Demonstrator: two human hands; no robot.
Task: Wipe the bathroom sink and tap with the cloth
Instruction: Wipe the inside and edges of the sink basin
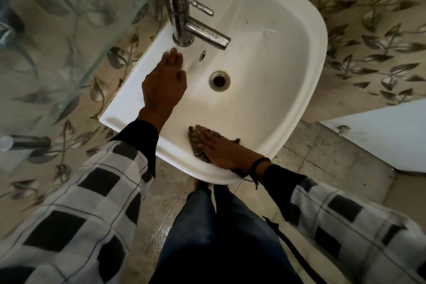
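While the right hand (219,148) presses one cloth (198,145) flat-fingered against the sink (288,64) wall, the left hand (164,80), open, rests beside one tap (182,14) and drain (219,80).

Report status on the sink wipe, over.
Right hand flat on cloth, pressing the sink front rim. Left hand bare, resting beside the tap. Tap not touched. Nothing in the way.

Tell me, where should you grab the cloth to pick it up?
Probably pinch the cloth at its bare corner past the fingertips of the right hand, coming from above. It lies flat on the sloping sink wall, pressed under the palm, so only its edges stick out.
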